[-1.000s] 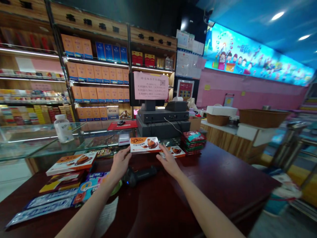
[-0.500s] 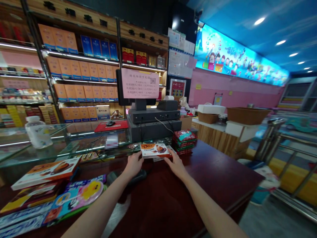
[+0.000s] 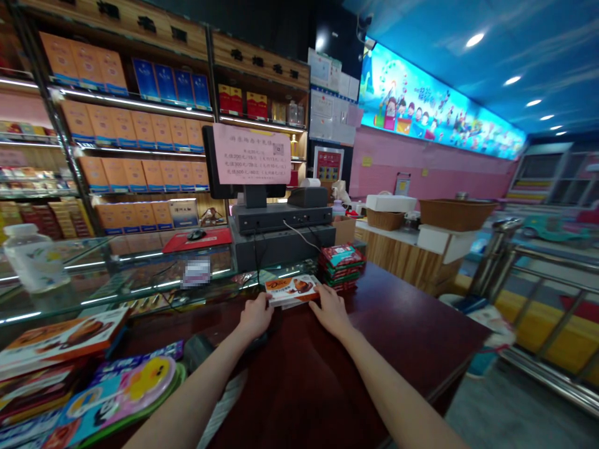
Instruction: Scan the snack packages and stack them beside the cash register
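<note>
Our left hand and right hand, both open, press lightly on either end of a Dove chocolate box lying flat on the dark red counter, just left of stacked green packets.

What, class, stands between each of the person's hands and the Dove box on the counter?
Nothing visible does: the left hand and right hand both touch the Dove chocolate box, one at each end, on the dark red counter.

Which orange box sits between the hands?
The Dove chocolate box, touched at its ends by the left hand and right hand. The other orange box lies on the pile at far left.
</note>
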Motion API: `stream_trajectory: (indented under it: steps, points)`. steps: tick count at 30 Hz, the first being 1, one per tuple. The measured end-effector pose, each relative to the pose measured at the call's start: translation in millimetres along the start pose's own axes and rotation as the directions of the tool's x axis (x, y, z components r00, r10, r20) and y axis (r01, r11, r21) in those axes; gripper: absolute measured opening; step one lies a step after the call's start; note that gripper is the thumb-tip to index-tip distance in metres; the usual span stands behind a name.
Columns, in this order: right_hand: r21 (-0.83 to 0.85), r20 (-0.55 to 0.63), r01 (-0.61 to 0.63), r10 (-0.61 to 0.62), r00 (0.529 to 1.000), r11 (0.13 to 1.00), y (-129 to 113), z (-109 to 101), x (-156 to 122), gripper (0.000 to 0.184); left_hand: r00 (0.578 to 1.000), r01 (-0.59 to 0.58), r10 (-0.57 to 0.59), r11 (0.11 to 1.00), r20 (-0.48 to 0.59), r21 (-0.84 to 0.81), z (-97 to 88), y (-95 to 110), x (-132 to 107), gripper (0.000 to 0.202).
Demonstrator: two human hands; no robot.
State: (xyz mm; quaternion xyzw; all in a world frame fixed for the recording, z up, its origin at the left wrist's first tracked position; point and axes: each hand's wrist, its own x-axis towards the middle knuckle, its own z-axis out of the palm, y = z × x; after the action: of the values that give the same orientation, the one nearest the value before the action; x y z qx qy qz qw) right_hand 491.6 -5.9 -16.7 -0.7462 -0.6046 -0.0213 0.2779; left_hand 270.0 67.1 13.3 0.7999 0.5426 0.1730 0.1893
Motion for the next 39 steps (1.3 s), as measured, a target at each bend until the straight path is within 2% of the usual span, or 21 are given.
stream_trajectory:
  steps: [6,17,25,39]
  points:
    - [-0.198,-0.074,0.069,-0.085,0.994,0.978,-3,-3,-6,0.051,0.998,0.019,-0.021,0.999,0.06,0.027,2.8,7,0,0.045]
    - [-0.237,-0.022,0.098,-0.107,0.994,0.967,5,-14,-6,0.065,0.996,0.009,-0.012,0.999,0.088,0.043,8.8,19,4,0.051]
    - [-0.347,-0.008,0.149,-0.162,0.987,0.926,10,-11,-5,0.054,0.995,-0.014,0.011,1.0,0.102,0.028,15.7,21,7,0.053]
    - [-0.361,-0.017,0.127,-0.143,0.99,0.924,9,-18,-8,0.051,0.992,-0.04,0.038,0.999,0.121,0.014,17.7,27,6,0.055]
